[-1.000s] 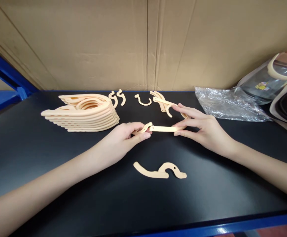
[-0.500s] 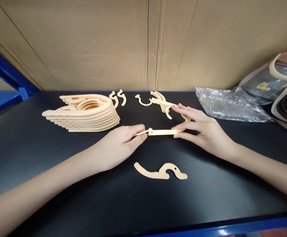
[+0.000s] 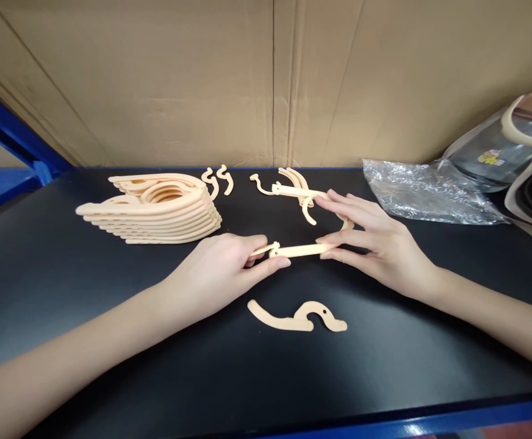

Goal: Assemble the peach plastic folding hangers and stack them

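My left hand (image 3: 227, 268) pinches a thin beige plastic piece (image 3: 264, 249). Its tip meets the end of a beige folding hanger's straight arm (image 3: 300, 250). Closed on that arm from the other side are the thumb and finger of my right hand (image 3: 378, 241). A second beige arm (image 3: 296, 191) lies behind, touched by my right index finger, and a small curved hook (image 3: 309, 210) shows below it. How these parts join is hidden by the right hand. In front lies a wavy beige hanger piece (image 3: 284, 323) with a small hole.
Several folded beige hangers are stacked (image 3: 165, 228) at the left. Small curved hooks (image 3: 226, 181) and curved arms (image 3: 294, 177) lie along the back of the black tabletop (image 3: 156, 372). Clear plastic wrap (image 3: 431, 194) and a transparent bag (image 3: 476, 158) sit at the right, before a cardboard wall (image 3: 179, 79).
The left end of the held arm has shifted slightly left and down. My left thumb has stretched right to below that end. The rear arm has moved a little left.
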A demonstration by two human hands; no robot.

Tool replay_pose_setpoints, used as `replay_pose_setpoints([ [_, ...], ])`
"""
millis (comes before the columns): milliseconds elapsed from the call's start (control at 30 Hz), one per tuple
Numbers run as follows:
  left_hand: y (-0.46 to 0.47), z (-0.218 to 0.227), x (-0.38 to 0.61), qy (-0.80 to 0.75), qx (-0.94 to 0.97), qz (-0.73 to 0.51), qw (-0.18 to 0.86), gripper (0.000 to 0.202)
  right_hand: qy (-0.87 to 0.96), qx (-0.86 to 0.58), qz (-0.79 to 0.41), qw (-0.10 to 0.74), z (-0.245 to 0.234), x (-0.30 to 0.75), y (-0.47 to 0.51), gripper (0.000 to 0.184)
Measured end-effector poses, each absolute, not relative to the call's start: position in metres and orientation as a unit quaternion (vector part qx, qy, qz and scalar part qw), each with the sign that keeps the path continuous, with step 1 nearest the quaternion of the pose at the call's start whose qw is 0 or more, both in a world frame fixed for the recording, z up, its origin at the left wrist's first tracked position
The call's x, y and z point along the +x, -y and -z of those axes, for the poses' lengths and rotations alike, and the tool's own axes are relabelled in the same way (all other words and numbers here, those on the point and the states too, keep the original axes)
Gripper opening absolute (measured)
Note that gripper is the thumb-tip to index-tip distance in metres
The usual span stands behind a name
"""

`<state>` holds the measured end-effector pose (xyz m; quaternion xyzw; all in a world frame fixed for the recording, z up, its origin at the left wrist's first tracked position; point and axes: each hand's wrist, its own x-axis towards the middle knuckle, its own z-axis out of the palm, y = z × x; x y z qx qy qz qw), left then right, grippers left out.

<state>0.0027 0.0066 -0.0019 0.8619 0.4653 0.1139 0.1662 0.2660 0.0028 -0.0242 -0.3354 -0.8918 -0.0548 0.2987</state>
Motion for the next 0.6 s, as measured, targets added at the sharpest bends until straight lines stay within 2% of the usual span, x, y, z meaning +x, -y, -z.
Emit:
replay_pose_setpoints([
  [300, -0.0110, 0.0018, 0.0005, -0.447, 0.890, -0.074, 0.047, 0.046, 0.891, -0.326, 0.063, 0.308, 0.0245, 0.2654, -0.0026, 0.014],
  [467, -0.0136, 0.0024, 0.0017, -0.442, 0.895, -0.039, 0.056, 0.046, 0.894, -0.315, 0.081, 0.309, 0.0258, 0.2665, -0.0024, 0.013],
  [600, -0.0139, 0.0022, -0.0002, -0.427, 0.899, -0.069, 0.063, 0.049, 0.893, -0.311, 0.082, 0.316, 0.0248, 0.2657, -0.0009, 0.014],
])
